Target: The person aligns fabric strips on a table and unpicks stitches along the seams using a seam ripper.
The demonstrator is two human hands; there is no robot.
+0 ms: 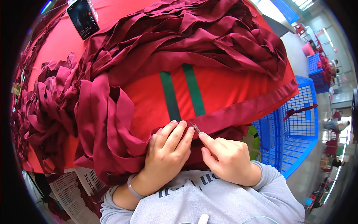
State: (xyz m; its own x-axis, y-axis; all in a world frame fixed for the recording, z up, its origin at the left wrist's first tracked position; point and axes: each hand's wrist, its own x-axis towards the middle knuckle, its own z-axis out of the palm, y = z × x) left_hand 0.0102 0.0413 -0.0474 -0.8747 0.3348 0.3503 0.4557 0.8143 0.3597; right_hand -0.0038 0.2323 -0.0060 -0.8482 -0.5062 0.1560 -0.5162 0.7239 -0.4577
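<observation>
My left hand [168,145] lies on a long maroon fabric strip [238,110], fingers stretched out and pressing it against the table. Its fingertips reach the lower end of a dark green strip [170,95]. Close by on the right, my right hand [229,156] is closed around a small fork-tipped metal tool [195,127], most of which the fingers hide. The tool's points touch or hover just over the maroon strip; I cannot tell which. A second green strip [193,89] runs roughly parallel to the first, its lower end at the maroon strip's edge.
A large heap of maroon strips [179,33] covers the far side of the red-covered table [145,100], with more bunched on the left [104,112]. A phone [82,18] stands at the back left. Blue plastic crates [298,123] are at the right, a white crate [71,190] lower left.
</observation>
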